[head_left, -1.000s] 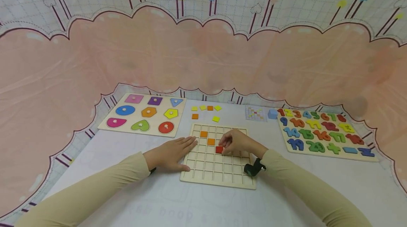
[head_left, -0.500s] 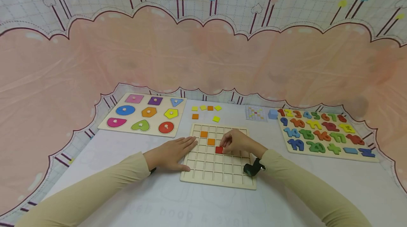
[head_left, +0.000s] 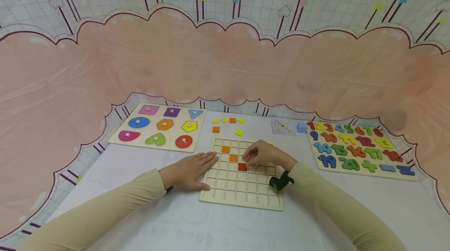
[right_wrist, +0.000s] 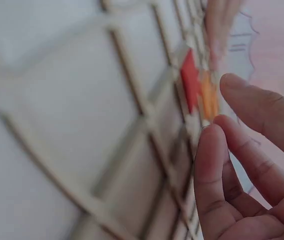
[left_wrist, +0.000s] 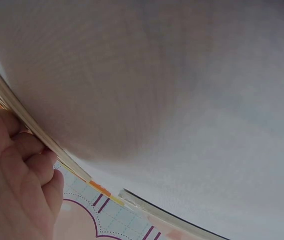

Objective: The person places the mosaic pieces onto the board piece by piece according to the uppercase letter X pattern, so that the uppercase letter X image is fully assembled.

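A wooden grid board (head_left: 242, 195) lies at the middle of the table. Two orange tiles (head_left: 225, 149) and a red tile (head_left: 242, 167) sit in its cells along a diagonal. My left hand (head_left: 190, 171) rests on the board's left edge with fingers spread. Just above and right of the red tile is my right hand (head_left: 263, 154), fingers bent and holding nothing. In the right wrist view the thumb (right_wrist: 256, 107) stands apart from the fingertips, and the red tile (right_wrist: 189, 82) lies beyond them, apart from the hand. Behind the board lie several loose yellow and orange tiles (head_left: 216, 129).
A shape puzzle (head_left: 175, 126) with knobbed pieces lies at the back left. At the right is a number puzzle (head_left: 351, 147). Between them, behind the board, are a printed pattern card (head_left: 283, 126) and a blue cube (head_left: 301, 127). A patterned curtain (head_left: 225, 59) stands behind the table.
My right hand has let go of the red tile and lifted slightly away from it, so the tile shows more fully in its cell. My left hand has stayed put.
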`<state>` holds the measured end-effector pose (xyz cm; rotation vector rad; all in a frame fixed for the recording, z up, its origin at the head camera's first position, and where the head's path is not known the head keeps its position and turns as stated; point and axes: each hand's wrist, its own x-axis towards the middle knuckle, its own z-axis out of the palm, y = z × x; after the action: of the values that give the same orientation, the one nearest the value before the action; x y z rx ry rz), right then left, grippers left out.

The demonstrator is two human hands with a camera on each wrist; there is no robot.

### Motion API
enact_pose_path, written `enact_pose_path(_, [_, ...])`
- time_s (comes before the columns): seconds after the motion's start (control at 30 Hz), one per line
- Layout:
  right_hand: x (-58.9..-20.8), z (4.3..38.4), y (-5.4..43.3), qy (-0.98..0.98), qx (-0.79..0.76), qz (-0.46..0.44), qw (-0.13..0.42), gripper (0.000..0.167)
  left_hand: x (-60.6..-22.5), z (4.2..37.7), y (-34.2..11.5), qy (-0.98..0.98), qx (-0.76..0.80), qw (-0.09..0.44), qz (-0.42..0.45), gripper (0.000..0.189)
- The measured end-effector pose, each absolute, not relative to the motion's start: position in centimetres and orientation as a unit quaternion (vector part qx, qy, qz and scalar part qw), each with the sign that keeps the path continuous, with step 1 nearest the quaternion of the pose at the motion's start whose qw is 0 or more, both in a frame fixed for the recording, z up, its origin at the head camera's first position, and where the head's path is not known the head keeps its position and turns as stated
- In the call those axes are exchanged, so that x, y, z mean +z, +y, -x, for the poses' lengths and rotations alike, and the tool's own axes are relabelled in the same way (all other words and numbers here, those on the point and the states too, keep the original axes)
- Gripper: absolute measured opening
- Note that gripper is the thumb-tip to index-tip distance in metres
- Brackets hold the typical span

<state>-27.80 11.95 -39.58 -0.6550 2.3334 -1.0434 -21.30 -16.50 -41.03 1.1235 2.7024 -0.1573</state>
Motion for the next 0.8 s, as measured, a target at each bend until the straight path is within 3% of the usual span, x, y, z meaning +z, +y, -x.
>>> enact_pose_path(0.6, [-37.5, 33.9, 11.5, 0.857, -0.409, 0.232, 0.21, 0.029, -40.7, 21.2, -16.5, 0.915, -0.047, 0.105, -0.387, 0.091])
enact_pose_path(0.8, [-38.0, 35.5, 11.1, 0.877, -0.396, 0.19, 0.192, 0.029, -40.9, 21.2, -16.5, 0.916, -0.048, 0.107, -0.384, 0.091])
